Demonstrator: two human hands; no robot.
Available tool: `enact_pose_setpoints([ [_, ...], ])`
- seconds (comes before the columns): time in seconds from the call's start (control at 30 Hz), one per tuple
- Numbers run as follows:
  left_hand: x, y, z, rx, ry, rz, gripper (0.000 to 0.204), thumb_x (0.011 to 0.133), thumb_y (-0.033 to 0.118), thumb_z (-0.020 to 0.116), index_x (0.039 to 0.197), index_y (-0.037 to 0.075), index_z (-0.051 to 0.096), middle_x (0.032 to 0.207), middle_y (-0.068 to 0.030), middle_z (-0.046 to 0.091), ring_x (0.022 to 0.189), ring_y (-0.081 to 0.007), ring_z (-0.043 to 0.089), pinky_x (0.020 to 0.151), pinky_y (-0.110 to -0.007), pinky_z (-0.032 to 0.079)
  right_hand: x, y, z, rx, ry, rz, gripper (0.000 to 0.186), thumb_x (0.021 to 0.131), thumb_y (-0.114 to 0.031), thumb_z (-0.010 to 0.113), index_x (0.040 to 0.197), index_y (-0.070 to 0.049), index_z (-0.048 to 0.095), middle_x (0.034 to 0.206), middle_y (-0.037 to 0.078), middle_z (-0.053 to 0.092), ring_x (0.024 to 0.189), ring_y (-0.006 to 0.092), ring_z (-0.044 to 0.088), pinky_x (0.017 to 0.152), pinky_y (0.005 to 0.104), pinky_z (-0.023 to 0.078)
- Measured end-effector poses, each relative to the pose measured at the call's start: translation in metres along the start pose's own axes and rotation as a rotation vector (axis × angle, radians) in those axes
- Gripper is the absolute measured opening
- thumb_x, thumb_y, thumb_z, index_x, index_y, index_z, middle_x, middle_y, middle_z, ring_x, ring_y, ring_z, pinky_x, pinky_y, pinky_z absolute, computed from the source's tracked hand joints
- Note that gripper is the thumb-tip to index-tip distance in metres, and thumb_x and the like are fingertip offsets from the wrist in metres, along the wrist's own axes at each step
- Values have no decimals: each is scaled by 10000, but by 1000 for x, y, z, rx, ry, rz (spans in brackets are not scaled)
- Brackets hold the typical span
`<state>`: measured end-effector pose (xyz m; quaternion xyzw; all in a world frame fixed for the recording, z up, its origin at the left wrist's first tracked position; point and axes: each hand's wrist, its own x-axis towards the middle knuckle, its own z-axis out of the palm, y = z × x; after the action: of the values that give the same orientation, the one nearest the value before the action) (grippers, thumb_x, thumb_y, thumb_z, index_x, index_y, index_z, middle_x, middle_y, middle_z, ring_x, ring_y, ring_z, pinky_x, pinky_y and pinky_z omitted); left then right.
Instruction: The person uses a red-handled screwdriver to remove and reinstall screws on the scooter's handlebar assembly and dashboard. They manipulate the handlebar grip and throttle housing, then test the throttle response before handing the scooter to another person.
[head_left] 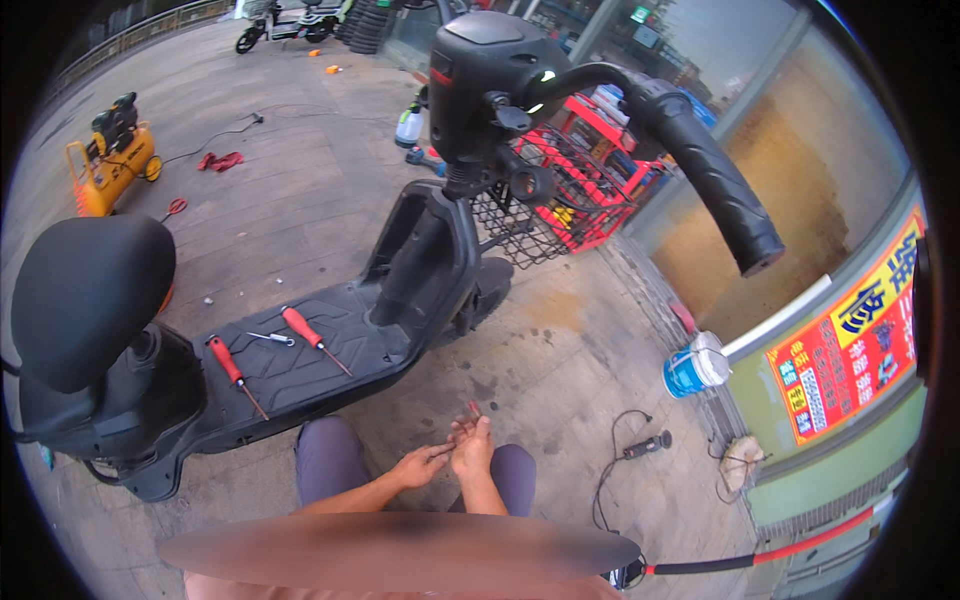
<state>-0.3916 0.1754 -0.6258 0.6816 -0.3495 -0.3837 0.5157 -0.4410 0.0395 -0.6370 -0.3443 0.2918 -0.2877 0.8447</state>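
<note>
Over the ground between my knees, my two hands meet. My right hand [473, 448] is turned palm up, its fingers loosely spread and slightly bent. My left hand [420, 467] brings its fingertips together against the right palm; anything between them is too small to make out. A small red thing [474, 408] shows just past the right fingertips; whether it is held or lies on the ground I cannot tell. Ahead stands a black electric scooter [400, 290]. On its footboard lie a red-handled screwdriver [232, 366], another red-handled screwdriver [305, 328] and a small metal tool [272, 338].
A yellow air compressor [125, 165] stands far left, near a red cloth [220, 161]. Beyond the scooter's wire basket [525, 225] is a red rack [610, 150]. At right are a blue-and-white bucket [697, 366], a corded black tool [648, 445] and a red-black pole [755, 558].
</note>
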Motion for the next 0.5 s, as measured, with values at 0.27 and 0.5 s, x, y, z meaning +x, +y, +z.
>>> enact_pose_setpoints([
  [0.27, -9, 46, -33, -512, 26, -25, 489, 954, 417, 518, 1317, 88, 521, 1163, -57, 594, 1023, -158, 534, 815, -318, 442, -9, 31, 5, -419, 170, -176, 244, 988, -213, 475, 1127, -15, 447, 965, 92, 609, 862, 150, 578, 739, 286, 483],
  [0.5, -33, 101, -44, -892, 298, -544, 540, 905, 546, 526, 1182, 87, 585, 1069, -40, 615, 974, -173, 570, 825, -373, 451, -86, -14, 51, -561, -296, -36, 236, 967, -192, 529, 1126, -21, 497, 1012, 70, 601, 962, 151, 575, 837, 288, 475],
])
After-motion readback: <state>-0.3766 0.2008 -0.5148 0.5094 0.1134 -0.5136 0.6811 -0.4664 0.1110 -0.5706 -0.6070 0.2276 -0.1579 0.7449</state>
